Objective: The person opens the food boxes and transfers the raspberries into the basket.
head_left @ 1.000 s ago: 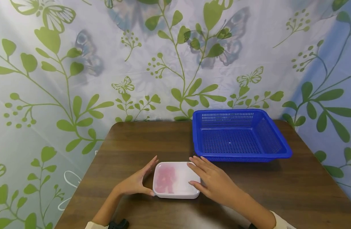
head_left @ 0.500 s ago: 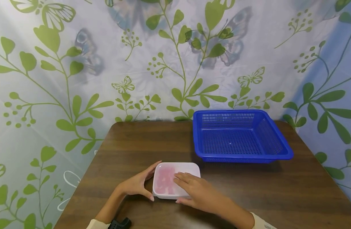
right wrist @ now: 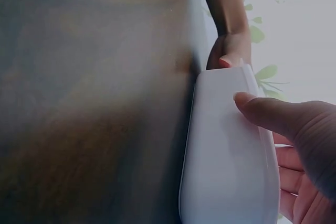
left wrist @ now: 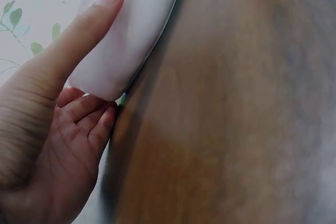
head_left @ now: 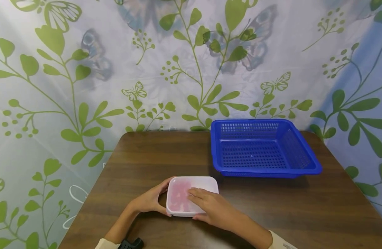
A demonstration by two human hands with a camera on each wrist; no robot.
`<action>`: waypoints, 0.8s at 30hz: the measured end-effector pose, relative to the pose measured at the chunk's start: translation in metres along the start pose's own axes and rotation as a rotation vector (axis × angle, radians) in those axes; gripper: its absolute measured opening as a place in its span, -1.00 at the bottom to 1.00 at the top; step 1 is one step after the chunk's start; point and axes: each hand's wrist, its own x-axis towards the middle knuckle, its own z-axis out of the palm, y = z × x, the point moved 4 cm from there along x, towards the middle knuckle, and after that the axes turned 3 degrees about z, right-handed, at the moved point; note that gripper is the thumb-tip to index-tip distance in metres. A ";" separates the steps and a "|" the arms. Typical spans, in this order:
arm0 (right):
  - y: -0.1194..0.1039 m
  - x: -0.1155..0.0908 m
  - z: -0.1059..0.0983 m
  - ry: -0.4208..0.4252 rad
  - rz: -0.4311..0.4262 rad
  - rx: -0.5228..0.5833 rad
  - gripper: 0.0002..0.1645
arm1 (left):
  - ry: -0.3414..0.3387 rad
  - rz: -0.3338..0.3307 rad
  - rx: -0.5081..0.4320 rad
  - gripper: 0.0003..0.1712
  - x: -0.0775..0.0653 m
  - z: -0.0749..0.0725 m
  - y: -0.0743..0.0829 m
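A white rectangular food container (head_left: 201, 184) lies on the table, its pale lid on and a pink patch showing through the lid's left half. My left hand (head_left: 150, 199) holds its left end, thumb at the front corner and fingers round toward the back. In the left wrist view the thumb (left wrist: 97, 22) lies along the container's side wall. My right hand (head_left: 214, 209) reaches over from the front, its fingers flat across the lid. The right thumb (right wrist: 262, 111) presses the front wall in the right wrist view, so the hand grips the front edge.
A blue perforated plastic basket (head_left: 253, 155) stands at the back right of the brown wooden table (head_left: 166, 152). Behind the table hangs a cloth (head_left: 184, 62) printed with leaves and butterflies. A black wrist strap (head_left: 131, 243) shows below the left forearm.
My right hand has moved left and toward me, from the container's right end onto the lid's middle and front edge. The left hand has closed in on the left end.
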 end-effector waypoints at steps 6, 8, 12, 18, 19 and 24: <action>0.001 0.002 0.001 0.005 0.003 -0.039 -0.23 | 0.005 0.059 -0.023 0.33 0.004 0.003 -0.003; 0.000 0.004 0.001 0.018 -0.005 -0.071 -0.24 | 0.003 0.071 -0.024 0.34 0.006 0.002 -0.003; -0.001 0.007 0.000 0.042 -0.031 -0.141 -0.29 | -0.010 0.060 -0.036 0.34 0.009 0.001 -0.003; -0.003 0.010 0.002 0.013 -0.047 -0.198 -0.38 | -0.011 0.021 -0.006 0.38 0.012 0.003 -0.002; -0.003 0.010 0.003 0.008 -0.047 -0.208 -0.39 | -0.009 0.033 0.011 0.39 0.013 0.004 -0.001; -0.002 0.010 0.003 -0.003 -0.059 -0.241 -0.42 | 0.018 0.067 0.070 0.42 0.015 0.009 -0.002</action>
